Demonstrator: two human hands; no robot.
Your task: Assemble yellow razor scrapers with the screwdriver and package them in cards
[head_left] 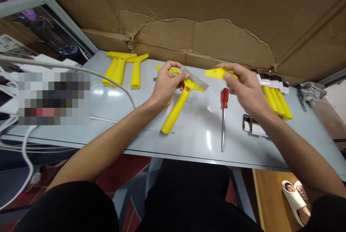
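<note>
My left hand (170, 84) is closed around the head of a yellow scraper handle (177, 111), thumb pressing a flat metal blade (198, 80) against it. The handle slants down toward the front edge of the table. Slightly blurred, my right hand (240, 82) grips a short yellow plastic piece (214, 73) above the table, apart from the scraper. Below it lies a red-handled screwdriver (224, 102), its shaft pointing at me. A tiny screw (173, 132) rests beside the handle's lower end. Behind my left hand, another yellow piece (159, 68) is partly hidden.
Several yellow scraper handles (119, 68) lie at the back left. On the right are several yellow scrapers (275, 100) with black-and-white covers, more covers (254, 126) and a grey cloth (312, 93). White cables (100, 77) cross the left side. Cardboard (189, 37) stands behind the table.
</note>
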